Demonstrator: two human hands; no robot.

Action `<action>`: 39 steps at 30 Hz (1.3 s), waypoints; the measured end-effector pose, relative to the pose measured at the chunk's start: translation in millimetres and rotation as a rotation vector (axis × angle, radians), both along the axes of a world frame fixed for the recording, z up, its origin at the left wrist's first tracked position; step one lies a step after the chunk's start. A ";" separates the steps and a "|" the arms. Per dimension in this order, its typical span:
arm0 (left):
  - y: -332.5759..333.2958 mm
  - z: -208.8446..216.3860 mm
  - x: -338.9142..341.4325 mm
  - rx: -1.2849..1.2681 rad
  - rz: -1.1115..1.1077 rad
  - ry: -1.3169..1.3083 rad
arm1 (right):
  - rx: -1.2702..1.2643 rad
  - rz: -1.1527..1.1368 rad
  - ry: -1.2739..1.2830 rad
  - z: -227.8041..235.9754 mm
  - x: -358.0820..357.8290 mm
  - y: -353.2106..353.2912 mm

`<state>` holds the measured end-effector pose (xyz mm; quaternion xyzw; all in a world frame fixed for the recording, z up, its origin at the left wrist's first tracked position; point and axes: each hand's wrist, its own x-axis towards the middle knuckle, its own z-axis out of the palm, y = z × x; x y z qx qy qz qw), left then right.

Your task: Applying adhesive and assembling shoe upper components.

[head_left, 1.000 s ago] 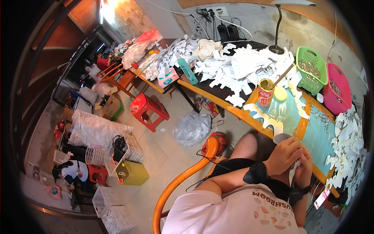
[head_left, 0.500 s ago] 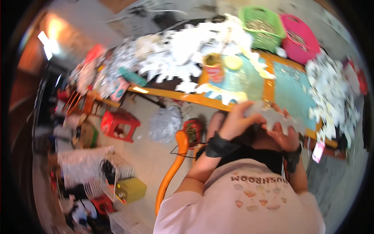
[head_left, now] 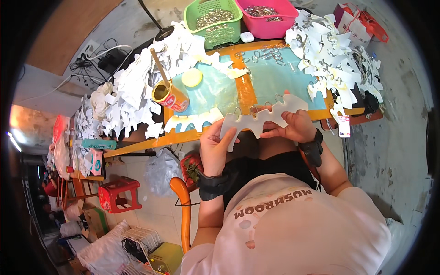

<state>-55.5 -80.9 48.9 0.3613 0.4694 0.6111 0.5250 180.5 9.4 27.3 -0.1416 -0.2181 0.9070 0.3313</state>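
Note:
Between my two hands, over my lap at the table's front edge, is a white scalloped strip (head_left: 263, 123) with metal rings (head_left: 237, 111) standing along its upper edge. My left hand (head_left: 214, 149) pinches its left end, thumb in front. Farther along, my right hand (head_left: 295, 126) grips the right part between thumb and fingers. Another scalloped strip (head_left: 195, 121), yellowish along its edge, lies on the table beyond my left hand. Past it stands an open tin can (head_left: 176, 100) with a wooden stick in it, beside a round yellow lid (head_left: 192, 78).
Loose metal rings (head_left: 268, 56) lie on the blue table surface. A green basket (head_left: 213, 34) and a pink basket (head_left: 268, 28) of metal pieces stand at the back. White cut pieces (head_left: 137, 85) heap leftward, ringed ones (head_left: 325, 55) rightward. A red stool (head_left: 119, 195) stands on the floor.
My view has swung to the right, so the table sits farther left. The strip is now held flatter and spread between my hands, its rings showing clearly.

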 end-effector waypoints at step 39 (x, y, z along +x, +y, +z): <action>-5.6 1.1 5.4 -0.062 -0.068 0.086 | 0.078 0.019 0.134 -4.9 -0.1 9.6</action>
